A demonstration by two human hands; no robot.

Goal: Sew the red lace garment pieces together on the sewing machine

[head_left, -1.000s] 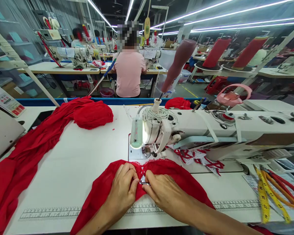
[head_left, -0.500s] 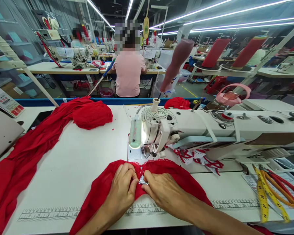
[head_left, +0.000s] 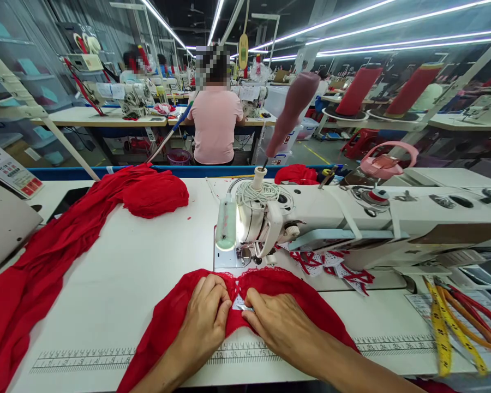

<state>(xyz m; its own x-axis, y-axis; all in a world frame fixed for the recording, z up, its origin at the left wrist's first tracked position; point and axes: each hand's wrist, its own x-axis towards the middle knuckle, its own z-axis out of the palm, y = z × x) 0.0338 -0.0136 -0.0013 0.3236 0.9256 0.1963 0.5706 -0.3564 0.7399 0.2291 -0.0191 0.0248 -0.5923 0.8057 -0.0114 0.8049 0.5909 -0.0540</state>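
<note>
A red lace-edged garment [head_left: 298,300] lies spread on the table in front of the sewing machine's needle and presser foot [head_left: 245,255]. My left hand [head_left: 207,308] rests on its left half, fingers curled and closed on the cloth near the middle. Just right of the middle, my right hand [head_left: 276,322] has thumb and forefinger closed at a small white and silvery piece [head_left: 239,303]. What exactly the right fingers hold is partly hidden. White dotted material shows between the two hands, in the garment's centre.
The sewing machine [head_left: 319,213] spans the right side, with red and white dotted bows [head_left: 331,263] under its arm. Bunched red fabric [head_left: 155,191] trails down the left. A yellow tape measure [head_left: 438,333] and orange-handled scissors [head_left: 464,322] lie right. A person [head_left: 215,123] sits ahead.
The right hand has shifted slightly right and down, and more of the white piece between the hands shows. The left hand stays nearly in place on the garment.
</note>
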